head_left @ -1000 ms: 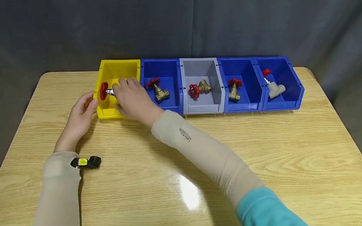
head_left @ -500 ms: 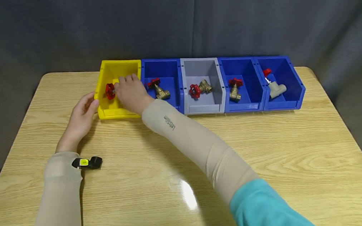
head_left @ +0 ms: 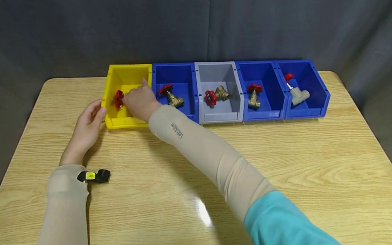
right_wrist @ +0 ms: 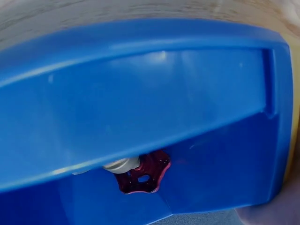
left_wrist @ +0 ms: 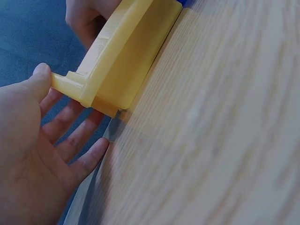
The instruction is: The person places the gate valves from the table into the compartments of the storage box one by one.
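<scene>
My right hand (head_left: 141, 100) is inside the yellow bin (head_left: 126, 123), over the body of a valve with a red handwheel (head_left: 119, 99). Its index finger points up toward the back. The other fingertips and the valve's body are hidden beneath the hand, so I cannot tell whether it grips the valve. At the bin's left side is my left hand (head_left: 87, 122). In the left wrist view, the left thumb (left_wrist: 42, 72) presses the edge of the yellow bin (left_wrist: 124, 84), with fingers behind it along the outer wall.
Right of the yellow bin stand a blue bin (head_left: 174, 70), a grey bin (head_left: 218, 117) and two more blue bins. They hold brass valves (head_left: 174, 101) with red handwheels, and the last has a pale plastic valve (head_left: 298, 96). A dark curtain (head_left: 187, 22) hangs behind the wooden table (head_left: 291, 176).
The valve and right hand shifted slightly right and back in the yellow bin, then the red handwheel stayed put. The right index finger has lifted. The left hand stays at the bin's side.
</scene>
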Tool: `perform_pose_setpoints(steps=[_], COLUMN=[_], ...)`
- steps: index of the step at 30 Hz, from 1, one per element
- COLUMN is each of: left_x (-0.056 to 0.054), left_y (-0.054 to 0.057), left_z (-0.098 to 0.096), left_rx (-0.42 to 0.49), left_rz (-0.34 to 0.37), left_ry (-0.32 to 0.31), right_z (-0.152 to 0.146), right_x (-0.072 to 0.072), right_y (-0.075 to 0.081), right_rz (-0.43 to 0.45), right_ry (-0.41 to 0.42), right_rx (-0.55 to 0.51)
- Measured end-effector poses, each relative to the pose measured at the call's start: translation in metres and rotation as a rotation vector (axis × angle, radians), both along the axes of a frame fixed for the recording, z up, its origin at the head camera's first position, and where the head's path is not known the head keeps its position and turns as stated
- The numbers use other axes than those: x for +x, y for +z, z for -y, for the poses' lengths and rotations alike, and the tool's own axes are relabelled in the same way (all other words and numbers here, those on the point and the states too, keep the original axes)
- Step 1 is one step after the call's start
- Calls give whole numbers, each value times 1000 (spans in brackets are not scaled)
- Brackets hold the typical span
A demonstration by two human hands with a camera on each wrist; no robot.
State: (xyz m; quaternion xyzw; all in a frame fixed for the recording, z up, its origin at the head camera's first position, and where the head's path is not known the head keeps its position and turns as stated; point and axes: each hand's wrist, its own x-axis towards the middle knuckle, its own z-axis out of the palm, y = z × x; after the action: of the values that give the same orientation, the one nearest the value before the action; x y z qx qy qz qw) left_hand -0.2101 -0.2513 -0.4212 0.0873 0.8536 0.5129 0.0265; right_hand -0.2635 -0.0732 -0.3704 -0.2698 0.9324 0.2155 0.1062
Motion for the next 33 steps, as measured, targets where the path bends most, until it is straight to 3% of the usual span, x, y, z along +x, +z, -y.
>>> perform_pose_setpoints(steps=[11, 15, 22, 27, 33], left_x=[-1, 0, 0, -1, -7], left_y=[0, 0, -1, -1, 0], left_z=[-1, -2, -3, -3, -4], left_rx=[1, -3, -13, -15, -7], left_rz=[-15, -14, -6, 0, -2], left_ry=[6, 6, 4, 2, -13], right_z=[-4, -9, -21, -29, -44], right_x=[-1, 0, 9, 22, 54], right_y=[1, 3, 7, 13, 29], right_rz=[0, -10, -87, -181, -237], right_ry=[-13, 6, 71, 109, 143], right_rx=[-76, -89, -213, -299, -414])
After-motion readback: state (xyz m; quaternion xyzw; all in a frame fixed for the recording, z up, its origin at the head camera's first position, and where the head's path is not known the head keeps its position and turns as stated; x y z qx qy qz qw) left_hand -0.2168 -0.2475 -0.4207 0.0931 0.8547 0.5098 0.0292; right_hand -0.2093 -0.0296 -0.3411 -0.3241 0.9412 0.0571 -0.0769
